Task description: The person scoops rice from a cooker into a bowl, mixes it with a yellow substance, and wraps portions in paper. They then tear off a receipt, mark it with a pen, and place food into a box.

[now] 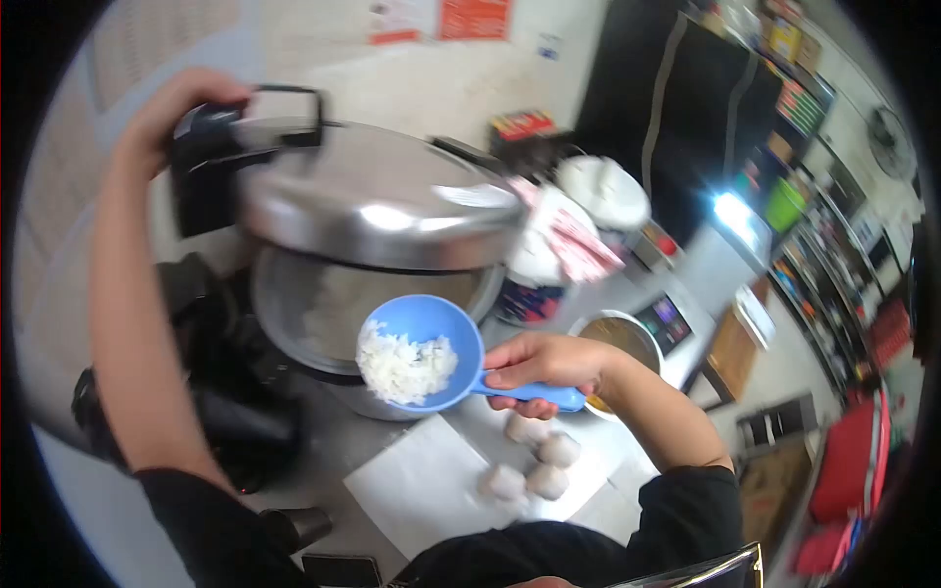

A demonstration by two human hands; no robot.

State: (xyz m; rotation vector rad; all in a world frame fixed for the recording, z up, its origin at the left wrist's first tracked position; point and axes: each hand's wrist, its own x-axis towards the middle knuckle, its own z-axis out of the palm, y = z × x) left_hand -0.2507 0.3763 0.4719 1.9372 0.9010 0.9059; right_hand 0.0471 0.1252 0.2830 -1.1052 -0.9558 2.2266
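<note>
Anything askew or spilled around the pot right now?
Nothing stands out. The lid tilts over the pot, but the left hand holds it up. Rice sits in the blue ladle; I see no clear spill, though blur hides detail.

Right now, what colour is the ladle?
The ladle is blue, best seen in the head view.

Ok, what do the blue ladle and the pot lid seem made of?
Blue ladle: probably plastic, smooth, evenly coloured across bowl and handle.
Pot lid: likely metal, perhaps stainless steel; silvery, fairly polished-looking, with bright glare spots, though blurred.
</note>
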